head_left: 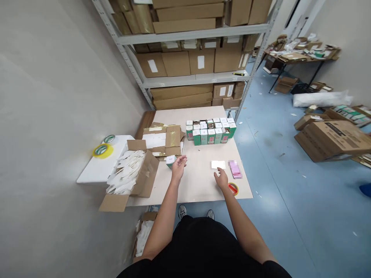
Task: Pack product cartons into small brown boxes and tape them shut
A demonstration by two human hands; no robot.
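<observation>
Left fingers (182,158) near small box (170,159); carton (147,173) holds white strips (127,170).

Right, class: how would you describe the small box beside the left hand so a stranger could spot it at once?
Find the pale table before the metal shelves. On its left side, between the open carton of white scraps and the left hand, sits a small white-topped box. Unlike the similar boxes grouped farther back, it stands alone.

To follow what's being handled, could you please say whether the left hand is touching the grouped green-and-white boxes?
Apart. The head view shows tabletop between the left hand and the grouped green-and-white boxes.
</observation>
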